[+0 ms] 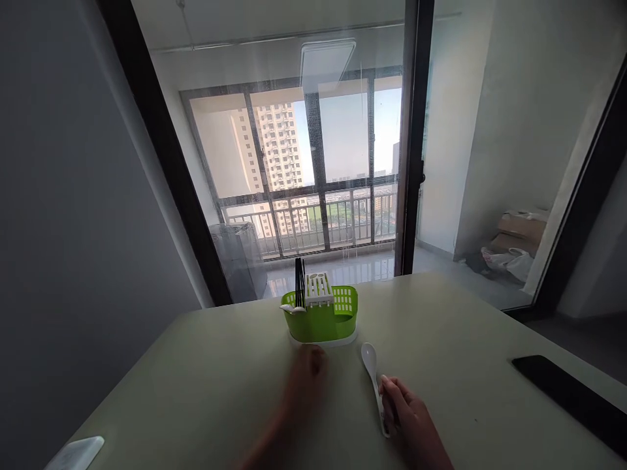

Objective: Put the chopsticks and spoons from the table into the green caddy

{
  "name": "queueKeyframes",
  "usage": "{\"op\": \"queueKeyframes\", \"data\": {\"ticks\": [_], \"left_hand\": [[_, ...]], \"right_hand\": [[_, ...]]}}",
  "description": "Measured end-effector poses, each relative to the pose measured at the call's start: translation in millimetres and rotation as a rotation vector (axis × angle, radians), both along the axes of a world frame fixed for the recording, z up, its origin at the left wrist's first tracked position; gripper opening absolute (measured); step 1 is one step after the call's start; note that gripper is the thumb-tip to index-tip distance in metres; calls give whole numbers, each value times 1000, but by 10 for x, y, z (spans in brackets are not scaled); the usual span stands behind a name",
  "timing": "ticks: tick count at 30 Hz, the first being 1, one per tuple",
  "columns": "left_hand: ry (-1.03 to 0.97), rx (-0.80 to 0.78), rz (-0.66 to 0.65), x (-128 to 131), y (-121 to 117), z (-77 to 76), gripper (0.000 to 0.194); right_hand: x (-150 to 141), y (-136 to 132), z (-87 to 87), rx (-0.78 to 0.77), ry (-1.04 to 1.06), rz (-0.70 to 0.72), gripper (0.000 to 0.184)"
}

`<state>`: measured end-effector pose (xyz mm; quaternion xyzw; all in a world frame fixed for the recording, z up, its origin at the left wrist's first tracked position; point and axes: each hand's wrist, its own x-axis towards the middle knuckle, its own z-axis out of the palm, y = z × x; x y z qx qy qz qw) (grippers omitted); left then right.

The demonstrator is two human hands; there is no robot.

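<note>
A white spoon (369,358) lies slantwise on the table, its bowl pointing away from me. My right hand (406,408) is at its handle, fingers curled against it in what looks like a grip. Just in front of a green utensil caddy (318,326) is my left hand (309,362), smeared by motion, so its fingers cannot be made out. Black chopsticks (300,284) stand upright in the caddy's left part. White spoons (292,309) hang over the rim there. A white slotted block (319,289) sits in the middle of the caddy.
All this stands on a pale table (220,378). A long black object (563,385) lies at its right edge, and part of a white object (78,452) shows at the lower left. Beyond the far edge is a glass sliding door with a dark frame (414,143).
</note>
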<state>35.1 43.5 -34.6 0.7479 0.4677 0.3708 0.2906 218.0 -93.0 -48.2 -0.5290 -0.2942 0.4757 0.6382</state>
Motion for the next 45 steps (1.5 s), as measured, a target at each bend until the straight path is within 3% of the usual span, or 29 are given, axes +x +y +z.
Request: {"op": "queueKeyframes", "data": {"ticks": [2, 6, 12, 17, 27, 35, 39, 42, 45], "left_hand": [[135, 15, -129, 199, -97, 1, 30], [257, -20, -205, 601, -125, 109, 48], [184, -97, -309, 942, -79, 68, 27], [136, -192, -341, 715, -159, 159, 28], [229, -70, -302, 97, -50, 392, 31], [388, 135, -243, -312, -123, 1037, 26], [348, 117, -265, -544, -147, 1361, 27], [343, 137, -281, -722, -118, 1691, 29], [358, 304, -130, -873, -58, 2109, 32]], "right_hand": [[0, 1, 26, 1, -3, -10, 51], [-11, -17, 136, 9, -8, -40, 50], [2, -20, 149, 16, -59, -53, 51], [37, 1, 61, 16, -94, -17, 51], [0, 8, -39, 14, 58, 8, 47], [-3, -16, -3, 1, 12, 22, 49], [-15, -13, 19, -4, 30, 13, 51], [-14, 8, -17, -3, 34, 13, 51], [-2, 21, -74, 2, 17, 7, 50]]}}
